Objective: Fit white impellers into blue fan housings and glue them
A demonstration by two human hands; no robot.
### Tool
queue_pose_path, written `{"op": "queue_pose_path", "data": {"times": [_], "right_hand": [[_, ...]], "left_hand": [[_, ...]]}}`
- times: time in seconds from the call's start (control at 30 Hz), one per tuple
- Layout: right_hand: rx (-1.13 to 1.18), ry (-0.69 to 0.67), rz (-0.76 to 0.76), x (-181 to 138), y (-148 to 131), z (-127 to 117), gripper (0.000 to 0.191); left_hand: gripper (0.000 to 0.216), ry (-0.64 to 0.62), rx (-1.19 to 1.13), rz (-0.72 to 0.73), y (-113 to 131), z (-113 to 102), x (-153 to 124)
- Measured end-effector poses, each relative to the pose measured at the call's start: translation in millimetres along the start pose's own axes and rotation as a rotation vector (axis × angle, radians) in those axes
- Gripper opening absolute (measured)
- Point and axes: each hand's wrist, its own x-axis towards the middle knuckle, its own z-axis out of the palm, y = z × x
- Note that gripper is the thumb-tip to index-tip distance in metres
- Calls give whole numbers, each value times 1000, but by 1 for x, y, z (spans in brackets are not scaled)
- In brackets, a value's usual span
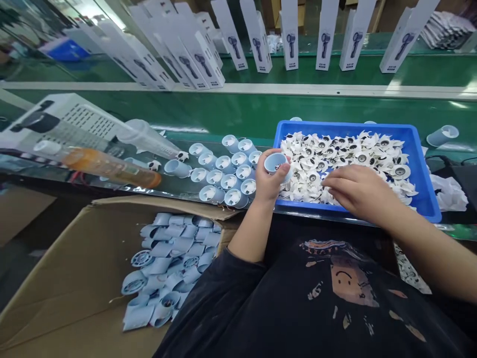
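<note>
And here the left hand (269,183) has its fingers wrapped round one cup (276,162), thumb on the rim, mouth turned up, right at the near left corner of the tray (428,199). Over that tray hangs the right hand (359,191), fingers drawn close together, tips down among the fans (312,177); whether they have hold of one, I cannot tell. The step in hand looks like picking out a fan while the cup waits. The next move, I judge, calls for a clean pinch on a single fan, free of its tangled neighbours, and a steady cup with its mouth clear.

Now the count! One cup in the left hand. On the surface (179,188) to the left, a cluster of cups (226,170), about fifteen, most showing a fan inside. One more cup (439,136) lies right of the tray, and two rims (296,119) peep from behind it. One tray, one carton (55,293) with dozens of heaped cups, too jumbled to number; the fans overlap too much as well. One orange bottle (112,166). Across the back, six boxes (291,42) stand spaced apart, with more crowded at left, blurred beyond counting.
</note>
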Motion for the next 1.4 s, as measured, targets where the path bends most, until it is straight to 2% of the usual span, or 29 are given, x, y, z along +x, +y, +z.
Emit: {"op": "queue_pose_path", "data": {"times": [0.1,0.17,0.27,0.37,0.5,0.63,0.7,0.8,0.9,0.97,1.03,1.13,1.2,1.3,1.4], "right_hand": [[-81,-276,80,39,-4,22,13],[-117,-405,124,55,-5,29,10],[-130,-493,154,62,-7,29,14],[-79,-498,145,60,-10,29,23],[76,-391,197,57,-11,32,20],[407,-152,276,43,-13,24,22],[641,-52,289,28,-16,17,34],[940,24,298,5,-24,11,46],[1077,72,307,-9,-32,9,44],[1095,129,318,-13,-36,6,41],[989,179,309,-15,-40,1,33],[579,207,195,-15,-46,-6,17],[363,221,99,-14,-49,-8,13],[342,245,27,-10,-50,-6,2],[394,290,27,-5,-46,-2,6]], "left_hand": [[61,-6,4,-35,1,-1,-1],[63,-11,9,-60,0,-3,-1],[63,-31,0,-73,-1,-3,-2],[61,-52,-14,-74,-3,-2,-2],[65,-43,18,-48,-6,-3,-1],[70,22,51,121,0,-13,-8],[68,-114,97,121,11,-18,-18],[67,-420,315,72,34,-19,-33],[64,-555,500,190,51,-11,-41],[62,-593,543,277,56,-5,-43],[61,-625,585,351,57,-1,-44],[52,-648,661,489,58,5,-48],[45,-606,690,587,58,8,-53],[43,-523,703,687,59,15,-62],[43,-431,739,680,60,22,-69]]}}
